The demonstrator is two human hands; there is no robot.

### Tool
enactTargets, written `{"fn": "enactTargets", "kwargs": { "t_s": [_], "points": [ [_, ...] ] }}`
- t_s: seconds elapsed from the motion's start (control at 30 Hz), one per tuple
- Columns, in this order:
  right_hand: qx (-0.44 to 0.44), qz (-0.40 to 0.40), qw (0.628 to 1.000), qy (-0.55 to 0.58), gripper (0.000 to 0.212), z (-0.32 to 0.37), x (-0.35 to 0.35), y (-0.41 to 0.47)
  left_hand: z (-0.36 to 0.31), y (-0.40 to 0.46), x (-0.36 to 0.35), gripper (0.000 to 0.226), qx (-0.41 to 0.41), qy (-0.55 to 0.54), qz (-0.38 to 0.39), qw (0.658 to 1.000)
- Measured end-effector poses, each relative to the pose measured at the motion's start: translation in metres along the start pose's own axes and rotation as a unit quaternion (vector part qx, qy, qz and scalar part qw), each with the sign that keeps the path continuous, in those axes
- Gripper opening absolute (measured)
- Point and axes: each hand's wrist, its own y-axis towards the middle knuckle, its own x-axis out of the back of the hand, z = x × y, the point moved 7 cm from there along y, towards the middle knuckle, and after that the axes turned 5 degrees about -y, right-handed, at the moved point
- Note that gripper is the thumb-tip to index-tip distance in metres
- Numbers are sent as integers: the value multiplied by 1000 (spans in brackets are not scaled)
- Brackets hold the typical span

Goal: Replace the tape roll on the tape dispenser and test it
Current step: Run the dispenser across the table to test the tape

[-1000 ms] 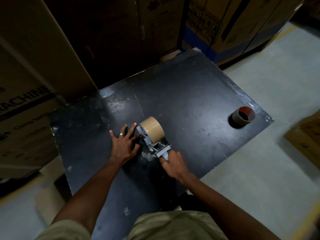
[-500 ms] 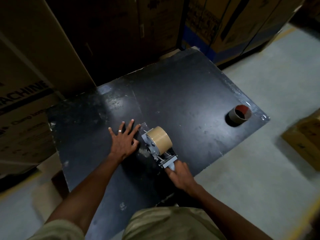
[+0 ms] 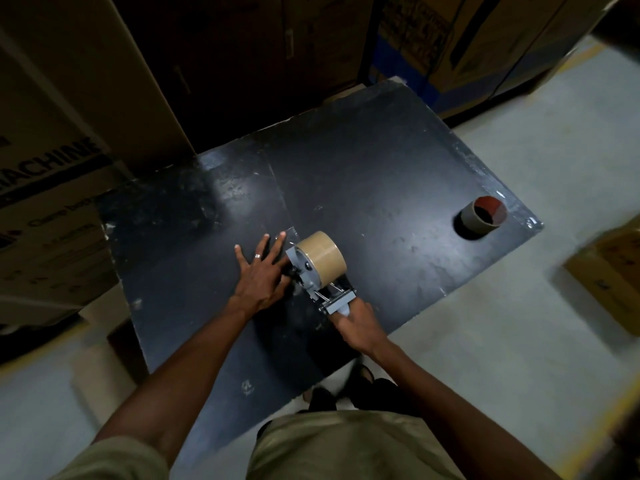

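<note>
A grey tape dispenser (image 3: 313,282) loaded with a full brown tape roll (image 3: 322,258) sits on the black table (image 3: 381,174). My right hand (image 3: 358,322) grips its handle at the near end. Flat on the table just left of the dispenser lies my left hand (image 3: 259,273), fingers spread, the fingertips by a clear strip of tape (image 3: 289,233) stuck to the surface. An empty cardboard tape core (image 3: 483,214) with a red inside stands near the table's right corner.
Large cardboard boxes (image 3: 52,188) stand along the left and behind the table. Another box (image 3: 609,271) sits on the concrete floor at the right. The table's near edge is close to my legs.
The dispenser slid toward me along the table under my right hand, leaving a strip of tape behind it. My left hand stayed flat beside it.
</note>
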Motion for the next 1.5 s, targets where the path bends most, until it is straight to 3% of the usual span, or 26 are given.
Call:
{"fn": "enactTargets", "kwargs": {
  "t_s": [0.3,0.5,0.77,0.9,1.07,1.2,1.4,1.5],
  "points": [
    [-7,28,999,35,14,-3,-3,4,-6,0,8,70,60,-17,42,997],
    [-8,40,997,70,19,-13,-4,-4,-7,-1,2,70,82,-6,66,994],
    [-14,44,994,95,18,-57,2,-63,-14,-2,-5,81,110,-9,46,993],
    [-45,63,992,95,33,-63,1,-64,-48,-14,-13,85,39,26,48,998],
    [-56,93,987,120,13,-68,1,-67,-78,-54,-40,69,-62,-39,-6,997],
    [-63,74,982,160,17,-71,-3,-69,-77,-59,-39,61,-64,-76,-40,994],
    [-68,65,975,202,20,-69,-4,-72,-73,-60,-39,64,-50,-70,-46,995],
    [-53,52,977,199,31,-67,-4,-75,-72,-60,-38,67,-47,-67,-35,996]
  ]
}}
